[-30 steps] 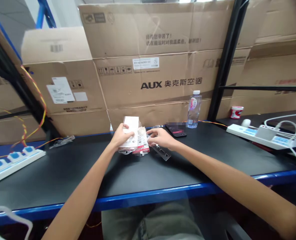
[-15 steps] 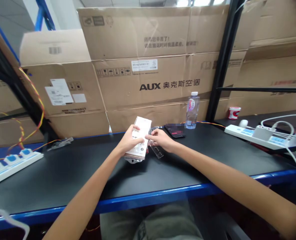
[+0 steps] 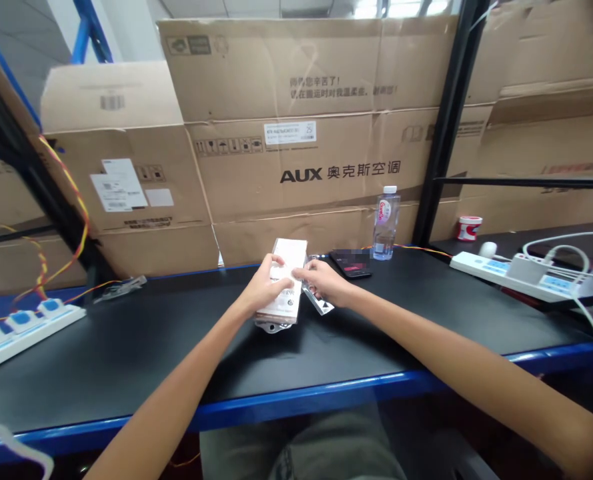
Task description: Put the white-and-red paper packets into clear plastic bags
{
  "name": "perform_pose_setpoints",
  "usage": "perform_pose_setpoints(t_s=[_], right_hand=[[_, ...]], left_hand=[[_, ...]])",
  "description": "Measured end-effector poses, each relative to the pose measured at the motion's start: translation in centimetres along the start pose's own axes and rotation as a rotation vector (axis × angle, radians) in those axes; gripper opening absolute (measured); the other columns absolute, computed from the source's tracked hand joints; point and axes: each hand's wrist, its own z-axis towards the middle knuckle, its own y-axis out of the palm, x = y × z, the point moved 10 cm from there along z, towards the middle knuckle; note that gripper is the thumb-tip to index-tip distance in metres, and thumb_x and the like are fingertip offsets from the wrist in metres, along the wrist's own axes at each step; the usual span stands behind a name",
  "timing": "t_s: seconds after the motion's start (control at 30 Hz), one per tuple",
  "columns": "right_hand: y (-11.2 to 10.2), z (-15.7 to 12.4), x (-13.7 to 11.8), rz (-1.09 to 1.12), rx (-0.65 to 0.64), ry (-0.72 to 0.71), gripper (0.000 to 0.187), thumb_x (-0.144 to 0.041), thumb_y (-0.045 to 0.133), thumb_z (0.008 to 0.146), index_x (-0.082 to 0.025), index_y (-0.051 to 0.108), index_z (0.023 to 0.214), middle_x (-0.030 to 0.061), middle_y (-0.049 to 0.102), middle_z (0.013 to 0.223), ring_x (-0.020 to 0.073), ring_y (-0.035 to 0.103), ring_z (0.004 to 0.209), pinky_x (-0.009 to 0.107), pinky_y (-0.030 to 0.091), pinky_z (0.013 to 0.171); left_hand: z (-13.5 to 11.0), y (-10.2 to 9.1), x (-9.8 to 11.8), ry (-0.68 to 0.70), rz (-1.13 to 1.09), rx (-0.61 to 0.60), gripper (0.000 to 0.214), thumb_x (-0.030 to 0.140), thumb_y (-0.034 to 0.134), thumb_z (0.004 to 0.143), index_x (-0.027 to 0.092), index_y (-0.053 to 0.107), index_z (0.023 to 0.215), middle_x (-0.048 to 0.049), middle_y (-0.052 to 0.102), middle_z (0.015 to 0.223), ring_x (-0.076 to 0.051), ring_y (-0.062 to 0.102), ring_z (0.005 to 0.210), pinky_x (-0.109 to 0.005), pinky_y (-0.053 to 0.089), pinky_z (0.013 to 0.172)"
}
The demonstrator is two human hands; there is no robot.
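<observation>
A flat white printed package [image 3: 290, 255] is held a little above the black tabletop, tilted slightly. My left hand [image 3: 263, 287] grips it from the left, thumb and fingers across its front. Clear plastic with a hole [image 3: 275, 327] sticks out beneath its lower end. On the right edge of the package, my right hand [image 3: 329, 281] is closed in a pinch. A shiny clear plastic strip [image 3: 322, 305] hangs below those fingers; it seems to be pinched there, though its upper part is hidden.
Behind the hands stand a dark phone [image 3: 351, 263] and a clear water bottle [image 3: 386, 227]. Power strips lie at the left [image 3: 31, 333] and right [image 3: 506, 273]. Crumpled clear plastic [image 3: 123, 288] lies at the back left. Large cardboard sheets [image 3: 246, 193] wall off the rear.
Both hands and the package have shifted slightly right and down in view. The plastic strip under my right hand has turned and now catches the light.
</observation>
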Motion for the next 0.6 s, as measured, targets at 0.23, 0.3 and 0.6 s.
perform_pose_setpoints(t_s=[0.23, 0.3, 0.6], right_hand=[[0.9, -0.2, 0.4, 0.035, -0.08, 0.034, 0.033, -0.042, 0.073, 0.079, -0.017, 0.051, 0.08, -0.0032, 0.052, 0.057, 0.0061, 0.043, 0.041, 0.017, 0.029, 0.031], [0.8, -0.1, 0.5, 0.001, -0.065, 0.007, 0.031, -0.043, 0.071, 0.081, -0.017, 0.053, 0.081, -0.0028, 0.052, 0.057, 0.007, 0.044, 0.041, 0.017, 0.03, 0.031], [0.2, -0.1, -1.0, 0.056, 0.037, -0.1, 0.027, -0.04, 0.065, 0.083, -0.018, 0.053, 0.075, -0.0022, 0.053, 0.064, 0.0091, 0.052, 0.046, 0.02, 0.04, 0.036]], left_hand=[[-0.1, 0.3, -0.3, 0.019, 0.202, 0.023, 0.055, 0.042, 0.074, 0.067, 0.024, 0.043, 0.109, 0.0014, 0.059, 0.081, -0.016, 0.061, 0.064, -0.027, 0.047, 0.058], [-0.1, 0.3, -0.4, 0.036, 0.296, 0.037, 0.062, 0.051, 0.077, 0.062, 0.024, 0.047, 0.109, -0.0026, 0.06, 0.092, -0.02, 0.063, 0.074, -0.029, 0.049, 0.064], [-0.1, 0.1, 0.5, 0.084, 0.471, 0.102, 0.071, 0.061, 0.076, 0.06, 0.026, 0.053, 0.118, -0.009, 0.053, 0.113, -0.029, 0.057, 0.104, -0.04, 0.048, 0.085]])
